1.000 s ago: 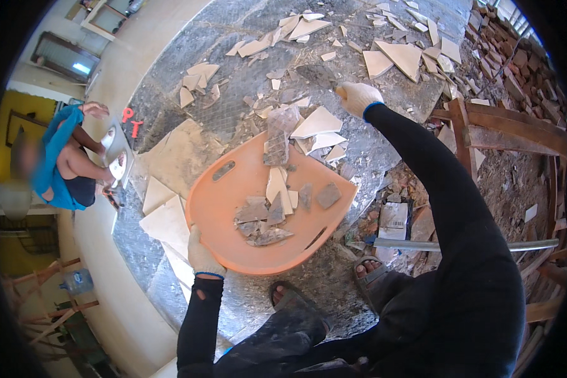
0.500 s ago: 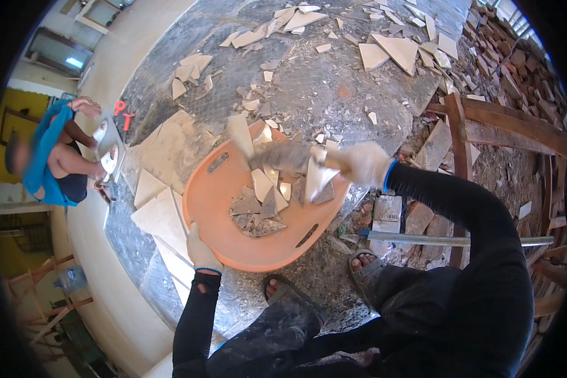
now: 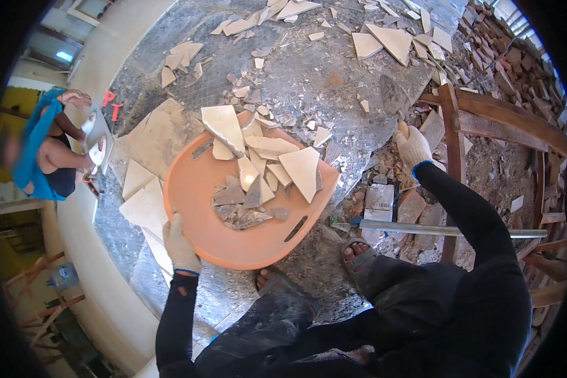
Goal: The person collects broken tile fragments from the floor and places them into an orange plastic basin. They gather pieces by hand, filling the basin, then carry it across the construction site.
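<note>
An orange plastic scoop pan (image 3: 236, 249) with slotted handle holes rests on the ground before me, holding broken tile. My left hand (image 3: 181, 242), in a pale knit glove, is closed on its near-left rim. Inside are grey shards (image 3: 233, 205), and larger cream tile pieces (image 3: 299, 170) lie piled toward its far edge. One cream tile piece (image 3: 223, 128) sticks out over the far-left rim. Off to the right of the pan, my gloved right hand (image 3: 414, 148) is closed around the handle of a trowel, its grey blade (image 3: 394, 94) pointing away over the dusty floor.
Broken tiles (image 3: 390, 43) and rubble litter the far floor. On the right are a wooden frame (image 3: 450, 126), a metal tube (image 3: 447, 230) and a brick heap (image 3: 513, 69). At far left, a person in blue (image 3: 41, 145) sits near red-handled tools (image 3: 113, 107).
My right hand has swung the trowel away from the pan, to the right. Cream pieces blurred by motion earlier now lie still in the pan. The left hand keeps its hold on the rim.
</note>
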Demonstrator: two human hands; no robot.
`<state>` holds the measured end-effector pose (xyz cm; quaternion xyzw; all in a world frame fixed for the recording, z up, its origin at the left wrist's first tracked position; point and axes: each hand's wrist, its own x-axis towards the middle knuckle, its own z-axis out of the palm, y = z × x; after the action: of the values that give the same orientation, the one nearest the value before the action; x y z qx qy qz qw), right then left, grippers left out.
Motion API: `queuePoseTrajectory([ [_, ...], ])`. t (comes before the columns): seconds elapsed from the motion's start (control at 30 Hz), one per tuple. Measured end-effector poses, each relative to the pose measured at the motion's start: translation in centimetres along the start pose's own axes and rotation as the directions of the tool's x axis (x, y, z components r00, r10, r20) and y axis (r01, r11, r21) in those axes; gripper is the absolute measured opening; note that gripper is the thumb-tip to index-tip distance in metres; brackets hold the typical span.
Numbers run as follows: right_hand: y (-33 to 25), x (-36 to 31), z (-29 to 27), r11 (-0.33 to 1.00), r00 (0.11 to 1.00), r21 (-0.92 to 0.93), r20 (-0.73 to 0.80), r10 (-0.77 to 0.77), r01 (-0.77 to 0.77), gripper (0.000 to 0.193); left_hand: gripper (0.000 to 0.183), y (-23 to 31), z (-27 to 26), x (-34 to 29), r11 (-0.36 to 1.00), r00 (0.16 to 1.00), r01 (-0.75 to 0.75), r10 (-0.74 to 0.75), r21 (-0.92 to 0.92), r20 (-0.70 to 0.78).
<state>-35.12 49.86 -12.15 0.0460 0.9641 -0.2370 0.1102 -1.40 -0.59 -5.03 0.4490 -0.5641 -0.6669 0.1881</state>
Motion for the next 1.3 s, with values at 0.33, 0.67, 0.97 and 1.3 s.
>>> queuePoseTrajectory([
  [0.33, -8.1, -8.9, 4.1, 0.919, 0.806, 0.328, 0.470, -0.360, 0.220, 0.043, 0.031, 1.0, -0.6, 1.9, 0.987, 0.990, -0.119, 0.126, 0.108, -0.057],
  [0.67, -14.7, -11.4, 2.5, 0.804, 0.697, 0.175, 0.418, -0.583, 0.568, 0.028, 0.037, -4.7, -3.1, 0.3, 0.988, 0.997, -0.007, -0.004, -0.152, -0.072],
  [0.97, -20.4, 10.5, 9.0, 0.764, 0.735, 0.040, 0.248, -0.631, 0.644, 0.038, 0.036, -5.3, -2.6, -0.5, 0.982, 0.988, 0.002, -0.031, -0.190, -0.151],
  [1.3, -15.9, 0.7, 7.7, 0.769, 0.618, 0.292, 0.466, -0.633, 0.568, 0.033, 0.035, -5.9, -2.0, -1.3, 0.972, 0.981, 0.021, -0.065, -0.236, -0.182],
])
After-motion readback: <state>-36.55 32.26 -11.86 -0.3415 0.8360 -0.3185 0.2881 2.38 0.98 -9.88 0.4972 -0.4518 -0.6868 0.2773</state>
